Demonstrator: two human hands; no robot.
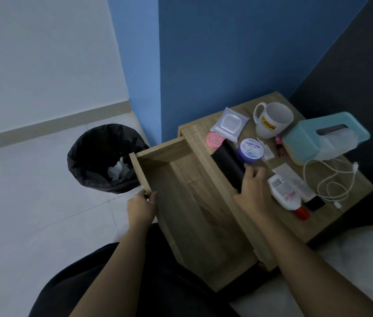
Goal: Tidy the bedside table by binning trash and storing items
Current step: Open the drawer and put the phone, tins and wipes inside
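Wooden bedside table (318, 223) against blue wall (203, 65), left fingers (152, 195) gripping open drawer (192, 202), right fingers (255, 172) around black roll (227, 163).

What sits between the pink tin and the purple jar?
Head view: a black roll, far end between pink tin and purple jar, near end gripped by the right hand.

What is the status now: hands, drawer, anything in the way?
Left hand grips front of open drawer. Right hand grips black roll on the table. Drawer looks empty, nothing blocks.
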